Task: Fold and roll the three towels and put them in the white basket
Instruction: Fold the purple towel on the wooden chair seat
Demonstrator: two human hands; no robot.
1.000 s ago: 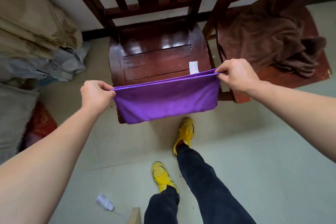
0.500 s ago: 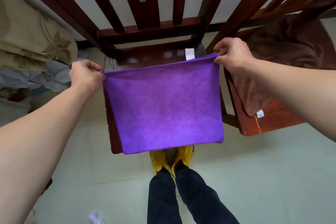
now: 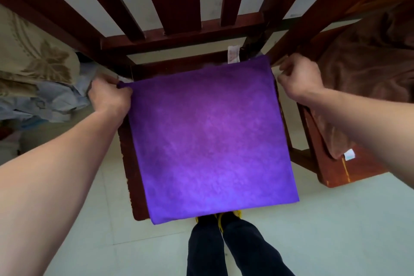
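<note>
A purple towel [image 3: 210, 136] lies spread flat over the seat of a dark wooden chair [image 3: 127, 163], its near edge hanging past the seat front. Its white label [image 3: 233, 55] sticks out at the far edge. My left hand [image 3: 107, 96] pinches the far left corner. Beside the far right corner, my right hand [image 3: 300, 78] has curled fingers; whether it still grips the edge is unclear. A brown towel [image 3: 369, 69] lies crumpled on a second chair to the right. The white basket is out of view.
The chair's slatted back [image 3: 179, 6] rises just beyond the towel. The second wooden chair [image 3: 336, 177] stands close on the right. Bundled beige and blue fabric [image 3: 44, 78] is piled at the left. My legs and yellow shoes [image 3: 224, 219] stand on the pale floor in front.
The towel went from hanging folded in the air to lying spread on the seat. Both hands moved forward and down with its far corners, and I stepped closer to the chair.
</note>
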